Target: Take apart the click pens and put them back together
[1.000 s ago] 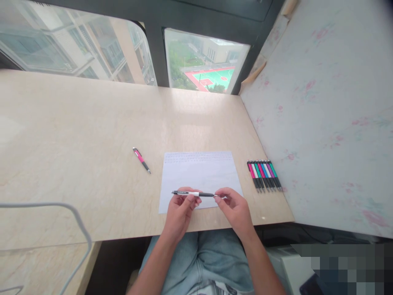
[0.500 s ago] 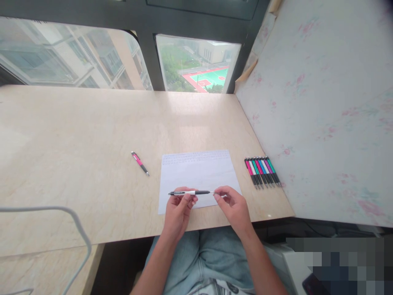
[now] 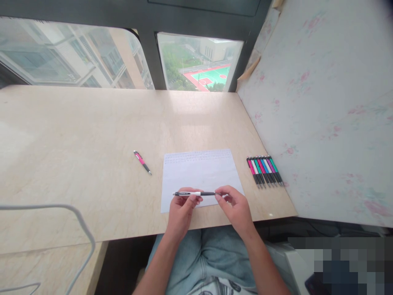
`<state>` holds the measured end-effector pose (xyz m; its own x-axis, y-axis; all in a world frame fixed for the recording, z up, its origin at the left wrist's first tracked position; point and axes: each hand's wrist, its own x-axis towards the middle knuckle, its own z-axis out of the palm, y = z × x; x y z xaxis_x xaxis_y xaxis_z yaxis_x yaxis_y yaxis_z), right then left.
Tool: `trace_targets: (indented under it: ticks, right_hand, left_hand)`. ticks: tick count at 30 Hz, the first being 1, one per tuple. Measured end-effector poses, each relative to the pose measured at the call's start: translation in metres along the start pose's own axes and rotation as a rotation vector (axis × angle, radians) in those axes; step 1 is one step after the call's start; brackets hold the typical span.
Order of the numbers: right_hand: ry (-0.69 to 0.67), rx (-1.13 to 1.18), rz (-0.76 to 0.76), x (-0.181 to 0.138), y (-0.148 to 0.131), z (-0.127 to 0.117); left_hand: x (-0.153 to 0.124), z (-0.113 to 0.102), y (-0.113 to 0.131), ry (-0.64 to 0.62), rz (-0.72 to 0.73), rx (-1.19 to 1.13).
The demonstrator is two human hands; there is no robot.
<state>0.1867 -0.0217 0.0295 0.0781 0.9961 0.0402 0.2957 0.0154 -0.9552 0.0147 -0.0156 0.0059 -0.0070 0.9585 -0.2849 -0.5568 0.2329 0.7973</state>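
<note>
A white pen with a black clip and black grip lies level across my hands, above the lower part of a white sheet of paper. My left hand is closed around the barrel near the clip end. At the other end, my right hand pinches the front of the pen, so its tip is covered by thumb and fingers. Rows of small handwriting run along the top of the sheet. To the left of the paper rests a pink pen with a black grip.
Several coloured pens lie side by side in a row near the floral wall, right of the paper. A grey cable loops over the left side of the marbled desk. Windows stand behind the desk.
The thin gap between the white pen's grip and my right fingertips has closed. My hands now sit nearer each other, with the pen slightly further right in view. The whole view has shifted a little.
</note>
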Motion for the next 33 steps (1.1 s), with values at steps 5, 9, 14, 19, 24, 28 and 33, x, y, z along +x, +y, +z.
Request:
trace_targets:
  ticks: [5, 9, 14, 19, 24, 28, 33]
  right_hand:
    - [-0.005, -0.029, -0.027, -0.0008, -0.0006, 0.0003]
    - [-0.023, -0.046, -0.044, -0.0006, -0.0035, -0.0013]
    - [-0.039, -0.082, -0.058, 0.0010, -0.0061, -0.0030]
    - [-0.079, -0.094, -0.066, 0.0027, -0.0067, -0.0047]
    - [-0.098, -0.110, -0.055, 0.0034, -0.0057, -0.0051]
    - [-0.106, -0.107, -0.050, 0.0034, -0.0055, -0.0045]
    - [-0.128, -0.105, -0.054, 0.0043, -0.0084, -0.0048]
  left_hand:
    - [0.0005, -0.0008, 0.0003, 0.001, -0.022, -0.039]
    - [0.0007, -0.0017, -0.0007, -0.011, -0.026, -0.052]
    - [0.0005, -0.0003, 0.0013, -0.031, -0.025, -0.045]
    - [0.0008, -0.0001, 0.0027, -0.021, -0.027, -0.051]
    - [0.0010, -0.0012, 0.0017, -0.020, -0.027, -0.038]
    - [0.0015, -0.0025, 0.0008, -0.029, -0.031, -0.049]
    - [0.0021, -0.0029, 0.0002, -0.052, -0.035, -0.054]
